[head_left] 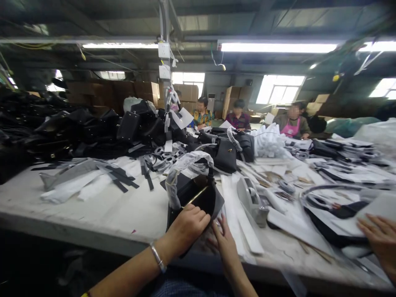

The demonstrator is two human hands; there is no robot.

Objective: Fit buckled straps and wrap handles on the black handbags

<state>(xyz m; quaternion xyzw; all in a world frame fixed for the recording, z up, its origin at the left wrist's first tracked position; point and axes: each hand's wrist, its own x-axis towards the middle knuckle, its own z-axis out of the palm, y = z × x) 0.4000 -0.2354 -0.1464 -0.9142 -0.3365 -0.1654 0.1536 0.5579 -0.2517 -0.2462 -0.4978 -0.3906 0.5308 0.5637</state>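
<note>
A small black handbag [202,199] with a gold trim stands on the white table [123,206] just in front of me. Its handle is wrapped in clear plastic [182,167]. My left hand [185,229], with a silver bracelet on the wrist, is curled over the bag's open top edge and grips it. My right hand [225,241] lies just right of the bag's lower corner, fingers stretched out and together, touching the bag's side and the white paper strips [238,214] beside it. Nothing shows in that hand.
Another person's hand [382,239] rests on black and white pieces at the right edge. Heaps of black bags [93,128] fill the far left. A second black bag [227,152], paper wraps and straps litter the middle. Three people sit at the far end.
</note>
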